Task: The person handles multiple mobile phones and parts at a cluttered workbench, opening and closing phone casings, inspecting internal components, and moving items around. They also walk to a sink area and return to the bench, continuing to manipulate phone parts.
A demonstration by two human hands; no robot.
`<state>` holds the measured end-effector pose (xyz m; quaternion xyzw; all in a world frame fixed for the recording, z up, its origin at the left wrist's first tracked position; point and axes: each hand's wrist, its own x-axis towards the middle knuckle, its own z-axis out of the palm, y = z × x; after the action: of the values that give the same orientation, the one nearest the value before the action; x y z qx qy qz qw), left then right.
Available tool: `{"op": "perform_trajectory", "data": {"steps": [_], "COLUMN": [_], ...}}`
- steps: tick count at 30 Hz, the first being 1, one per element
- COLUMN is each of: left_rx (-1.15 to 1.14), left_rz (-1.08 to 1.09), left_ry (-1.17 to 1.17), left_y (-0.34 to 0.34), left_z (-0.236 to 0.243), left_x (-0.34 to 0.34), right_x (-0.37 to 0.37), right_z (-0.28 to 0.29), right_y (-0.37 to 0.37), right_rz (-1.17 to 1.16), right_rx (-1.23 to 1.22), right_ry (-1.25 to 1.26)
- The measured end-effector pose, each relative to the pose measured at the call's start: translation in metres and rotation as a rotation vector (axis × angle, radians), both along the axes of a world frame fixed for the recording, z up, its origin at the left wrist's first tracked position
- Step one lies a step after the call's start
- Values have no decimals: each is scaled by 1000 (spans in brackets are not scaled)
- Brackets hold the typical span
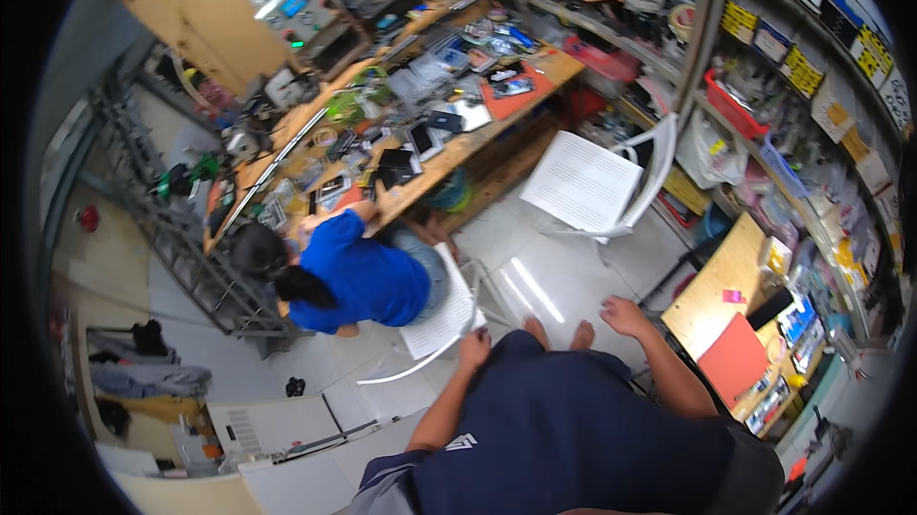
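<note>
My left hand (pixel 475 348) hangs low beside the back of a white chair (pixel 435 332). Its fingers are blurred, and whether they touch the chair frame cannot be made out. A person in a blue top (pixel 363 271) sits on that chair, bent toward a long wooden workbench (pixel 497 128). My right hand (pixel 623 315) is out to my right with its fingers apart and nothing in it. Nearest to it is a smaller wooden bench (pixel 697 310) with an orange mat (pixel 734 362).
An unoccupied white chair (pixel 583 181) stands on the tiled floor (pixel 521 281) ahead. Phones (pixel 423 139), parts and tools crowd the long bench, with a machine (pixel 304 13) behind. Loaded shelves with a red basket (pixel 735 104) line the right. A metal rack (pixel 181 219) is left.
</note>
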<state>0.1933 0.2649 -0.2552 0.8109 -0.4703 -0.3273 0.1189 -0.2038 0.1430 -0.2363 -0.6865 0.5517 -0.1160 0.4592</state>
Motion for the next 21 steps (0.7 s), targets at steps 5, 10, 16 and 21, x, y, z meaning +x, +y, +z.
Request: {"op": "perform_trajectory", "data": {"steps": [5, 10, 16, 21], "left_rx": [-57, 81, 4, 239], "left_rz": [39, 77, 634, 725], "left_ry": [541, 439, 722, 588], "left_y": [-89, -107, -113, -133], "left_z": [-6, -60, -125, -158], "left_x": [0, 41, 99, 167], "right_x": [19, 11, -21, -37], "right_z": [19, 22, -4, -26], "right_y": [-69, -178, -285, -308], "right_rz": [-119, -441, -774, -837], "right_rx": [57, -177, -291, 90], "right_ry": [-108, 27, 728, 639]}}
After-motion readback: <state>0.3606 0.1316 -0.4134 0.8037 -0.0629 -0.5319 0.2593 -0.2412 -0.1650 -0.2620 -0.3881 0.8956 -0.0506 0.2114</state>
